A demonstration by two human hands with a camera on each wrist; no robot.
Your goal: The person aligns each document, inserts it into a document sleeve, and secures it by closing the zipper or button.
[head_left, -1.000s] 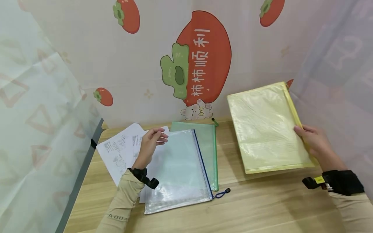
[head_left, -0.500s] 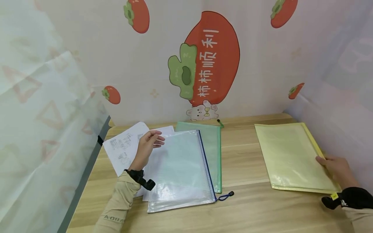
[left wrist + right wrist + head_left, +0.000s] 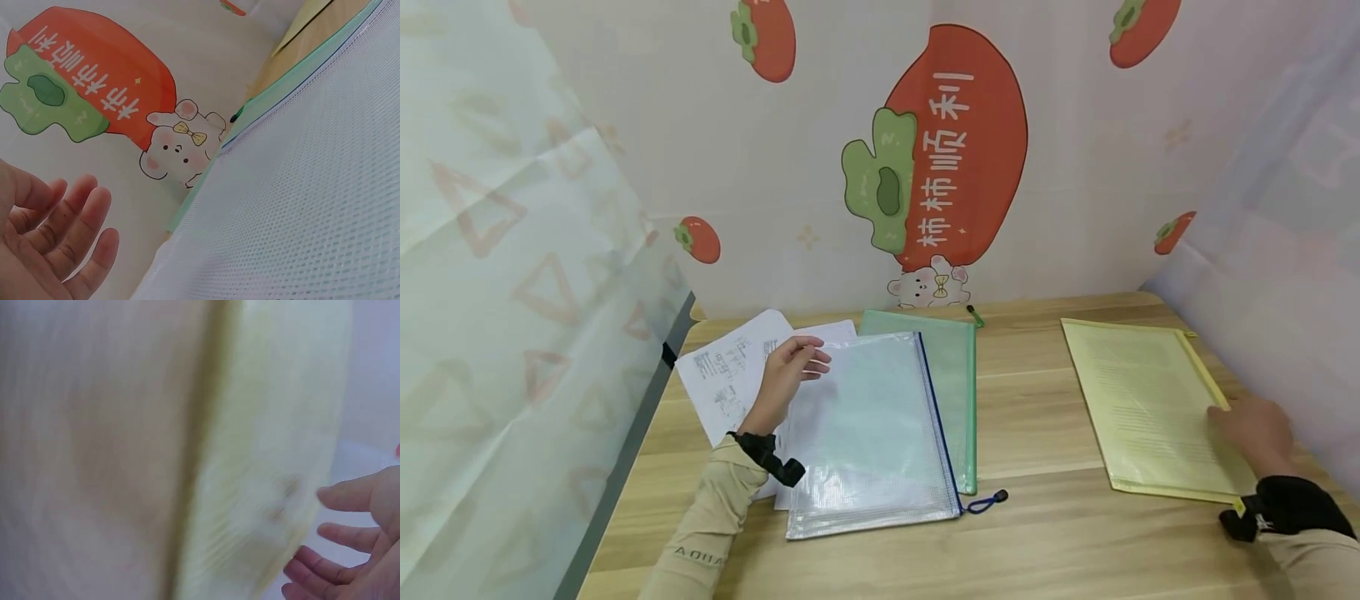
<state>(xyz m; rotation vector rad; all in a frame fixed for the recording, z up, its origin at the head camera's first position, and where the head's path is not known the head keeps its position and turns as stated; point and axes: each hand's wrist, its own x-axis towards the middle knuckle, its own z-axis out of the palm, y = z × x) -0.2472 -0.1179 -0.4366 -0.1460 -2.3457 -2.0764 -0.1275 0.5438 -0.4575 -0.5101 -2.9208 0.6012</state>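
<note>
A yellow zip document pouch (image 3: 1157, 408), printed sheets showing through it, lies on the right of the table. My right hand (image 3: 1255, 429) is at its right edge; in the right wrist view the fingers (image 3: 350, 534) are spread apart beside the pouch edge, gripping nothing. My left hand (image 3: 792, 375) hovers with loosely bent fingers and holds nothing, over the upper left corner of a clear zip pouch (image 3: 872, 442) with a blue zip. Beneath that pouch lies a green zip pouch (image 3: 951, 392). Loose printed sheets (image 3: 722, 375) lie at the left, partly hidden by the left arm and clear pouch.
The wooden table (image 3: 1037, 533) ends at a printed cloth backdrop (image 3: 760, 167), with cloth at both sides. A blue zip pull (image 3: 987, 502) sticks out from the clear pouch's lower right corner, and a green pull (image 3: 974, 315) from the green pouch's top.
The yellow pouch has come down from the air onto the table at the right, and my right hand has let go of it. My left hand stays over the clear pouch.
</note>
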